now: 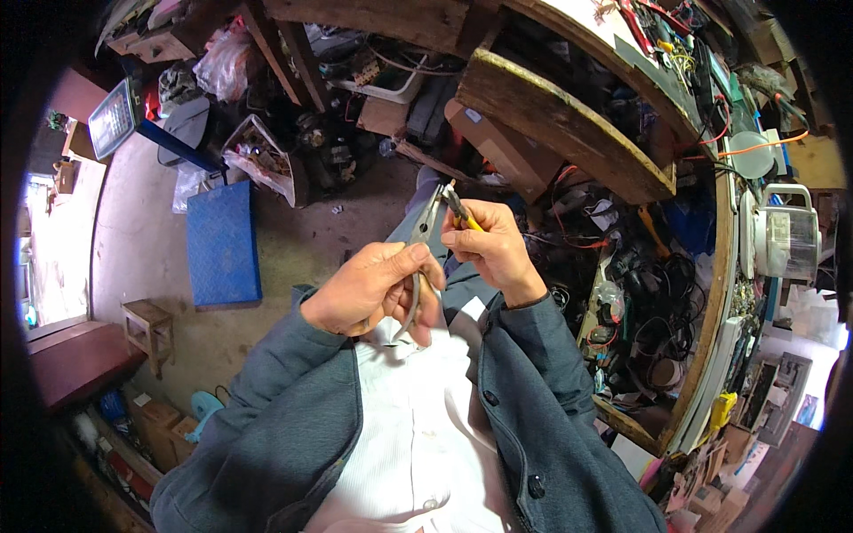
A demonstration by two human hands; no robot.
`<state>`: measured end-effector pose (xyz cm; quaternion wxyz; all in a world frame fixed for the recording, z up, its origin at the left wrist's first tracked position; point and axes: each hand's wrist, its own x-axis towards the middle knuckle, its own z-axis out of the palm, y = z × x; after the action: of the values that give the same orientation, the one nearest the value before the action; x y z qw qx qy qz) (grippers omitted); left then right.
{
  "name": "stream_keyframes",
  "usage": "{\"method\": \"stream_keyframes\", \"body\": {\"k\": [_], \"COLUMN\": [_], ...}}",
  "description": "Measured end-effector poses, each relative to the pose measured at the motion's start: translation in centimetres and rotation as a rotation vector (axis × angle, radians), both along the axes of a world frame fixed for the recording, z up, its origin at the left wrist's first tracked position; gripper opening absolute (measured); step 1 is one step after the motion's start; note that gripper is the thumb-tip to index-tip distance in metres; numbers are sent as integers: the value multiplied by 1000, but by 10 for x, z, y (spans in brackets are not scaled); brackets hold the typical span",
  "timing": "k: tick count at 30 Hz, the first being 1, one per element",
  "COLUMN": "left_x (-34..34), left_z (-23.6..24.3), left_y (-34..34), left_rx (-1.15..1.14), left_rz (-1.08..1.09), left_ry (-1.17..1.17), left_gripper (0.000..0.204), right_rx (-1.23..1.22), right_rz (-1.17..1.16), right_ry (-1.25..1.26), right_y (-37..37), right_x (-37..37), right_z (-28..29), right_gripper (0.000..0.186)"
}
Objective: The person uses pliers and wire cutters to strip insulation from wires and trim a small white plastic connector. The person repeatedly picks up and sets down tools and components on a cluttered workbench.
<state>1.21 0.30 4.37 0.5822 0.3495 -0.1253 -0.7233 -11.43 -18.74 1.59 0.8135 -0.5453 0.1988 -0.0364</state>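
Note:
In the middle of the head view my left hand (378, 284) grips a pair of grey metal pliers (427, 216), whose long jaws point up and away from me. My right hand (493, 249) is closed on a second tool with yellow handles and dark jaws (458, 206), apparently pliers or cutters. The tips of both tools come together above my lap, around a small object (450, 185) too small to make out. Both sleeves are dark grey.
A wooden bench (564, 111) with cluttered shelves runs ahead and right, above tangled cables and boxes (498, 142). A blue board (222, 244), a small wooden stool (149, 324) and an open box (289, 173) are on the floor to the left. A clear-fronted appliance (791, 231) stands far right.

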Motion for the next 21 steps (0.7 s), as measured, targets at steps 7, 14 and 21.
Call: {"method": "stream_keyframes", "body": {"k": [7,14,21], "left_x": [-4,-2,-6], "left_z": [15,18,20], "left_y": [-4,1,2], "left_rx": [93,106,195], "left_rz": [-15,-53,-25], "left_ry": [-116,-325,-113], "left_gripper": [54,49,39], "right_rx": [-773,-1328,-1423], "right_rz": [-3,-36,-41], "right_ry": [-59,-180,-183], "right_y": [-10,-9,-8], "right_x": [-3,-1,-1], "right_z": [5,26,36], "right_gripper": [21,25,23]}}
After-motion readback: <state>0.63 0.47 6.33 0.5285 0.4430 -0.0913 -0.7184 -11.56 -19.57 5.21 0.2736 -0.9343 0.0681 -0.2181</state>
